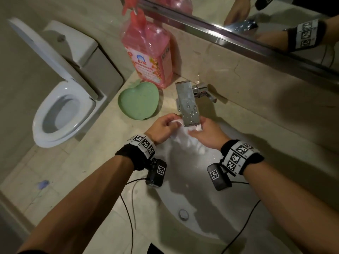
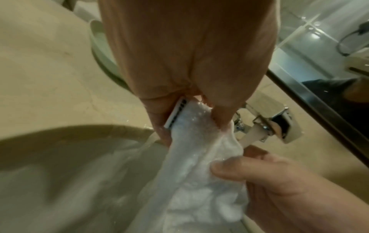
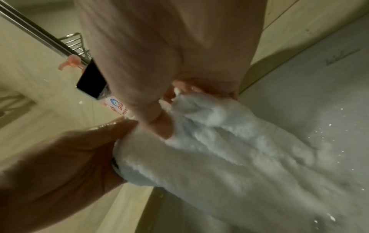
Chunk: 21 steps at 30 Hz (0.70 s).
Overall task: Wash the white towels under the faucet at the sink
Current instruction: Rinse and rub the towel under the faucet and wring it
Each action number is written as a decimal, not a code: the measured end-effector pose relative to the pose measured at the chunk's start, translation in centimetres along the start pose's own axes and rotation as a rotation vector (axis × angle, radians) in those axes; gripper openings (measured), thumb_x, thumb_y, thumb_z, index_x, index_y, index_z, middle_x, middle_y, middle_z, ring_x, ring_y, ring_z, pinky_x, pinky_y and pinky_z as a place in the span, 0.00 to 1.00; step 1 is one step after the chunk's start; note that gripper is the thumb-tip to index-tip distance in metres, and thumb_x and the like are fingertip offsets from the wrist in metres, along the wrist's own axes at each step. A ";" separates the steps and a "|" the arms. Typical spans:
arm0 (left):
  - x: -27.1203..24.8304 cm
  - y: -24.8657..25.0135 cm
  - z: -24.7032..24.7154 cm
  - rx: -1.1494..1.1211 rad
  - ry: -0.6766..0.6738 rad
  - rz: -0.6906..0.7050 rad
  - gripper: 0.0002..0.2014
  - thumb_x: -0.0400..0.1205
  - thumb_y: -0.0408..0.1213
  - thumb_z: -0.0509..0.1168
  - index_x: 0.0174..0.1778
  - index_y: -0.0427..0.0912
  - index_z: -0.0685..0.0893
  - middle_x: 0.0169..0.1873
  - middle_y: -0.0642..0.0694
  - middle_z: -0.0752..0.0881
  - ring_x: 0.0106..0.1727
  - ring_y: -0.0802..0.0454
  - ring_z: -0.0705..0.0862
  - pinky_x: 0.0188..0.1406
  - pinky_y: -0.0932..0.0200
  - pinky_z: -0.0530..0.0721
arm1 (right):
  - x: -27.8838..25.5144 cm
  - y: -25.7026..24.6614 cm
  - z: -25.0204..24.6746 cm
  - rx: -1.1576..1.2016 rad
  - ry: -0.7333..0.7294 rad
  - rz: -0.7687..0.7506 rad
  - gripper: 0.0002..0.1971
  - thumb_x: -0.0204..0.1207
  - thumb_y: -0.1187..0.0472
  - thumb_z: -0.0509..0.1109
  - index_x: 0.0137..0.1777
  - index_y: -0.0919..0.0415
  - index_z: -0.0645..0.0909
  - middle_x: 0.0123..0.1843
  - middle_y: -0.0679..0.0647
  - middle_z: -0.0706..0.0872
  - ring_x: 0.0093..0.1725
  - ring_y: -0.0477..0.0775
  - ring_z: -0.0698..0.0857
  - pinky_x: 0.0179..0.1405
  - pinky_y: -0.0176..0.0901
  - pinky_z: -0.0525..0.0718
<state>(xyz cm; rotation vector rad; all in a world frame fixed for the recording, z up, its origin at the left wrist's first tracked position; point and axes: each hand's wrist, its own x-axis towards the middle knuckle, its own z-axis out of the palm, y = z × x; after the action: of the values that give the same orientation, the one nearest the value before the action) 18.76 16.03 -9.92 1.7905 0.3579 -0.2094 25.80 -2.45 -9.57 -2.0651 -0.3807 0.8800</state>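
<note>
A wet white towel (image 1: 185,140) hangs bunched under the flat chrome faucet (image 1: 188,103) over the white sink (image 1: 201,208). My left hand (image 1: 163,129) grips the towel's upper left part, and my right hand (image 1: 205,133) pinches its upper right part just under the spout. In the left wrist view the towel (image 2: 191,157) runs from my left hand's fingers down past my right hand (image 2: 279,181). From the right wrist camera the towel (image 3: 239,157) spreads down into the basin, with my left hand (image 3: 60,165) holding its near edge. Water drops sit on the spout.
A pink detergent bottle (image 1: 148,54) and a green heart-shaped dish (image 1: 138,101) stand on the beige counter left of the faucet. A toilet (image 1: 62,99) with its lid up is further left. A mirror (image 1: 256,19) runs along the back wall. Cables hang from both wrist cameras.
</note>
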 end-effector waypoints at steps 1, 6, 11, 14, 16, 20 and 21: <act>-0.2 0.2 -0.2 0.057 -0.013 0.027 0.13 0.86 0.29 0.63 0.42 0.53 0.81 0.33 0.60 0.82 0.33 0.70 0.79 0.37 0.71 0.77 | 0.1 -0.1 0.2 0.011 -0.001 -0.011 0.16 0.77 0.61 0.76 0.63 0.48 0.83 0.56 0.47 0.90 0.57 0.51 0.86 0.56 0.44 0.83; 0.0 1.6 -0.7 0.324 -0.086 0.093 0.08 0.81 0.38 0.71 0.45 0.57 0.81 0.39 0.56 0.84 0.38 0.63 0.81 0.41 0.63 0.77 | 0.3 -0.4 0.5 0.069 -0.133 -0.028 0.09 0.70 0.54 0.80 0.50 0.48 0.88 0.41 0.45 0.91 0.44 0.44 0.89 0.46 0.45 0.87; 0.9 1.0 0.8 0.118 -0.055 -0.060 0.08 0.82 0.30 0.65 0.56 0.41 0.79 0.39 0.53 0.83 0.36 0.66 0.80 0.33 0.76 0.76 | 0.2 0.0 -0.7 0.165 -0.071 0.059 0.15 0.68 0.44 0.71 0.53 0.46 0.90 0.53 0.48 0.94 0.59 0.55 0.90 0.68 0.63 0.84; 1.2 0.0 2.2 0.052 -0.153 -0.109 0.10 0.81 0.30 0.65 0.57 0.37 0.85 0.39 0.49 0.88 0.38 0.58 0.83 0.42 0.62 0.82 | -0.3 0.5 -1.8 0.261 0.011 0.065 0.13 0.81 0.51 0.63 0.53 0.47 0.90 0.55 0.56 0.92 0.58 0.63 0.88 0.62 0.61 0.86; 1.2 0.0 2.9 0.020 -0.156 -0.066 0.12 0.83 0.29 0.64 0.51 0.50 0.87 0.33 0.59 0.89 0.33 0.66 0.83 0.39 0.67 0.82 | -0.6 1.0 -2.4 0.283 0.071 0.069 0.12 0.85 0.53 0.62 0.51 0.46 0.89 0.50 0.55 0.89 0.49 0.58 0.85 0.48 0.50 0.85; 2.2 0.7 3.8 0.099 -0.107 -0.004 0.11 0.84 0.34 0.67 0.60 0.48 0.86 0.50 0.58 0.88 0.50 0.57 0.87 0.50 0.62 0.83 | -0.8 2.4 -3.4 0.172 0.015 0.100 0.17 0.84 0.56 0.68 0.72 0.51 0.81 0.58 0.51 0.87 0.50 0.49 0.84 0.51 0.46 0.84; 2.4 0.9 4.1 0.122 -0.117 0.001 0.12 0.84 0.36 0.68 0.63 0.47 0.85 0.53 0.53 0.87 0.52 0.52 0.87 0.51 0.57 0.85 | -0.9 2.5 -3.5 0.120 -0.026 0.109 0.26 0.82 0.54 0.71 0.79 0.54 0.75 0.68 0.50 0.85 0.59 0.49 0.85 0.60 0.51 0.85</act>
<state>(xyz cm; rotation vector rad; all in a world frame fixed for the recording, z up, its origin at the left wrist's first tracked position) 21.53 12.22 -10.88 1.8883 0.2651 -0.3402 27.51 -6.54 -9.75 -1.9803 -0.2253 0.9720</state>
